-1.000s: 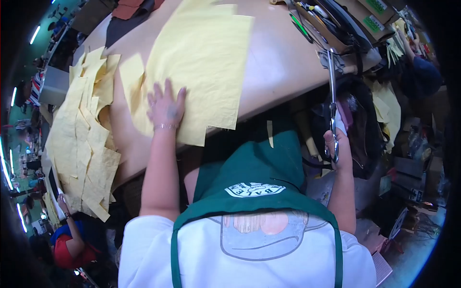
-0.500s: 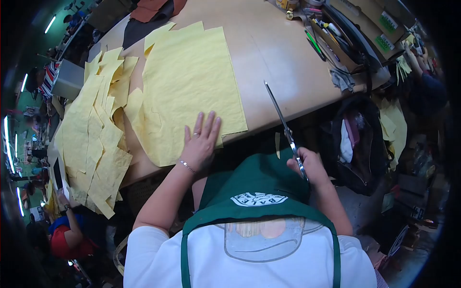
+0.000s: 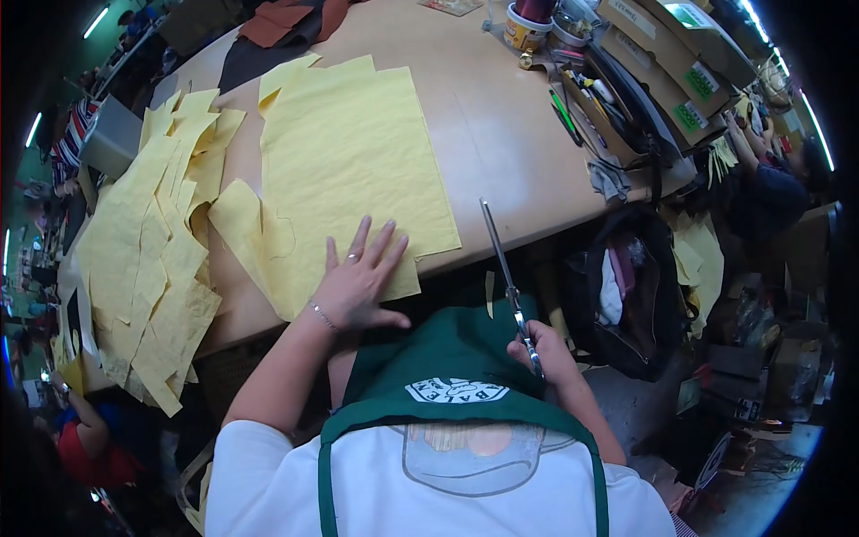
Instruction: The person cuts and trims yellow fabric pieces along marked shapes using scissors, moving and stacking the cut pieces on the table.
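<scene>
My left hand (image 3: 358,282) lies on a large yellow sheet (image 3: 349,161) near the table's front edge, its fingers spread and the thumb out to the side. A line is drawn on the sheet to the left of that hand. My right hand (image 3: 548,351) is wrapped round the handles of a long pair of scissors (image 3: 501,251), held in front of the green apron (image 3: 465,345). The blades look closed and point away from me over the table edge, apart from the sheet. To the left lies a pile of overlapping yellow pieces (image 3: 148,242).
Dark and brown pieces (image 3: 268,45) lie at the table's (image 3: 501,116) far left. Cardboard boxes (image 3: 640,49), pens (image 3: 565,112), tubs (image 3: 526,29) and a grey cloth (image 3: 608,179) stand or lie at the right. An open black bag (image 3: 640,331) hangs below the right edge. Other people are at the sides.
My left hand has spread its fingers and thumb wider on the sheet. The sheet's left corner is shifted and folded differently. The scissors remain in my right hand; the view has shifted slightly.
</scene>
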`<act>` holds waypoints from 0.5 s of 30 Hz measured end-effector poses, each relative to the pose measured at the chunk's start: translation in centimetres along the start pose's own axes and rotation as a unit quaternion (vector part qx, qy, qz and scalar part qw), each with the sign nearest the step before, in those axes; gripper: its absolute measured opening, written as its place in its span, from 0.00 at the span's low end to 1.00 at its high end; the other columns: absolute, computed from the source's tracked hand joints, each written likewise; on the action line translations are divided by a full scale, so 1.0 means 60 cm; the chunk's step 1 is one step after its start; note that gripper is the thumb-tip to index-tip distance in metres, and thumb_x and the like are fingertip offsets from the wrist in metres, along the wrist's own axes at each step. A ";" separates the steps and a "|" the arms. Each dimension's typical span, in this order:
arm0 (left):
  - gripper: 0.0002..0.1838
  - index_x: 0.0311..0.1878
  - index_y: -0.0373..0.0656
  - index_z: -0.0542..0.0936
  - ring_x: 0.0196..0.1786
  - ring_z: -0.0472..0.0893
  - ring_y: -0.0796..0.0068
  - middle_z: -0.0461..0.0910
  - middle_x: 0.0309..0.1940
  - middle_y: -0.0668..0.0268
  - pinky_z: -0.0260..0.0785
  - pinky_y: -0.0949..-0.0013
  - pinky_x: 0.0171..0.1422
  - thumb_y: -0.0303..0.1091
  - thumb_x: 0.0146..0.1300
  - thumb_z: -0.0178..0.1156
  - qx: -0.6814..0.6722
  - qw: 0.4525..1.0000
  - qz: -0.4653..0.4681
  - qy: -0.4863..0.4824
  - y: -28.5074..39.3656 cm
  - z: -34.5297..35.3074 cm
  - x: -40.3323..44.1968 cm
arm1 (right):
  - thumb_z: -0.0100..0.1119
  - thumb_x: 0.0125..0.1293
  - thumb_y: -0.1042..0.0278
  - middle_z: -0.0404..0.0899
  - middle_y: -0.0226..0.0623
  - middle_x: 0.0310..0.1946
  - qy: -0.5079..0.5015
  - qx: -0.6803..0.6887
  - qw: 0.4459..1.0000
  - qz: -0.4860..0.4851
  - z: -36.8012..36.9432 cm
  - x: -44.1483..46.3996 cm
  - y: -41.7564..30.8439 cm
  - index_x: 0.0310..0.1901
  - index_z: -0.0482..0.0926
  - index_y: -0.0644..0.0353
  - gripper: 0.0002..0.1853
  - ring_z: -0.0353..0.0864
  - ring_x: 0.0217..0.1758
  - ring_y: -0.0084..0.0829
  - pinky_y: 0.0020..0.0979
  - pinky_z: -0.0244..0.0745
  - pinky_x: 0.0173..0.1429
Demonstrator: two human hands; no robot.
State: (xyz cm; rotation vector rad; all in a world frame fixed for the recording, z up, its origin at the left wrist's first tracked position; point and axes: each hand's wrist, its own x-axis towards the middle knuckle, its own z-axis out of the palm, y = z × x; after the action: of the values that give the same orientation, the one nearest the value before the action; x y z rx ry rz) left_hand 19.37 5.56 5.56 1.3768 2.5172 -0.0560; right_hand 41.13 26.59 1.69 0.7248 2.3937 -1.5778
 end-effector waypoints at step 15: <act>0.28 0.64 0.56 0.54 0.68 0.43 0.53 0.47 0.66 0.65 0.44 0.33 0.59 0.39 0.60 0.47 -0.063 0.995 -0.024 0.071 0.039 0.048 0.040 | 0.58 0.47 0.36 0.70 0.29 0.18 -0.071 0.094 0.987 0.113 -0.025 -0.017 0.011 0.28 0.70 0.62 0.30 0.70 0.20 0.19 0.23 0.67 0.25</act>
State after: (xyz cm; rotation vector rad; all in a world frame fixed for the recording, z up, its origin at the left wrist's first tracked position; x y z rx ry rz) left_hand 20.71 8.31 2.40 1.3130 2.6184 0.1961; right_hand 42.52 27.86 2.23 0.8528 2.0045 -1.7094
